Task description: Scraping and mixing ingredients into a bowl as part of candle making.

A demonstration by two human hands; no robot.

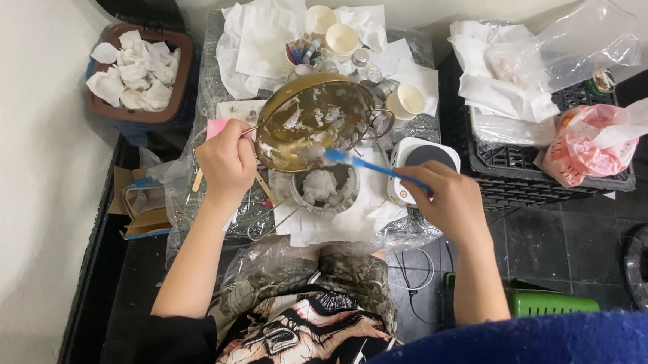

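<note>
My left hand (227,164) grips the handle of a brass-coloured pan (313,121), tilted toward me over a small metal cup (325,191) that holds a white lumpy mass. My right hand (449,200) holds a blue spatula (368,166); its tip touches the pan's lower rim, where white residue clings. The cup stands on white paper on a low table wrapped in plastic film (212,76).
A small white scale (420,157) sits beside the cup. Paper cups (341,38), little jars and tissues crowd the table's far side. A bin of crumpled tissues (137,70) stands at left, a black crate (548,168) with plastic bags at right.
</note>
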